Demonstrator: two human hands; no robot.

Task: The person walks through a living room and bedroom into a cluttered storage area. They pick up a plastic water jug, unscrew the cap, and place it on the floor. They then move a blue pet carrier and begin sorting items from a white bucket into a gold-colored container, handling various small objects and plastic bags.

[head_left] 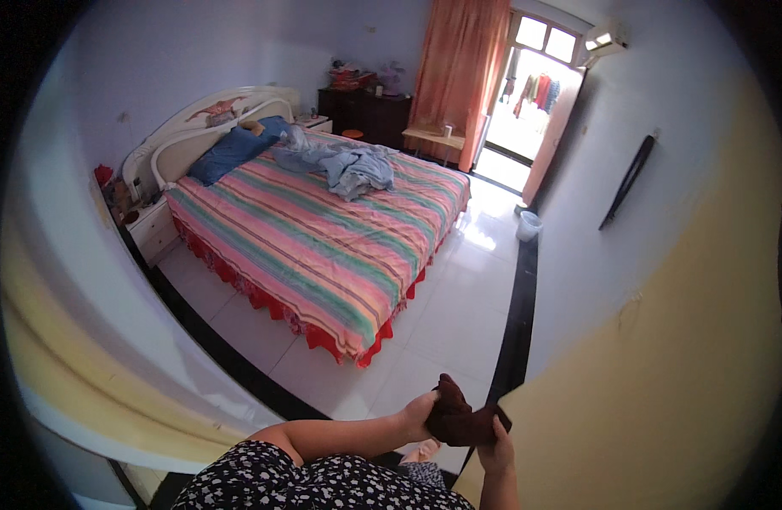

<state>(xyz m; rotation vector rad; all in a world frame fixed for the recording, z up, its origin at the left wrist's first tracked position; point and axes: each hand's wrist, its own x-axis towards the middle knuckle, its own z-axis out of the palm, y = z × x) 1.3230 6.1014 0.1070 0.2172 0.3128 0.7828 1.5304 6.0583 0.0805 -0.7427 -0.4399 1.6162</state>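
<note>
A crumpled dark brown cloth (460, 422) is held up in front of my body, low in the head view. My left hand (420, 413) grips its left side, with the fingers partly hidden behind the folds. At the cloth's right end, my right hand (498, 450) pinches it with the thumb on the near side. Between the two hands the fabric bunches, and one fold sticks upward. What kind of cloth it is, I cannot tell.
Ahead stands a bed (314, 246) with a striped sheet, a blue pillow (232, 153) and a rumpled light-blue cover (348, 167). A nightstand (155, 228) is beside the headboard. A white bin (529, 225) stands by the right wall, near the open door (554, 140).
</note>
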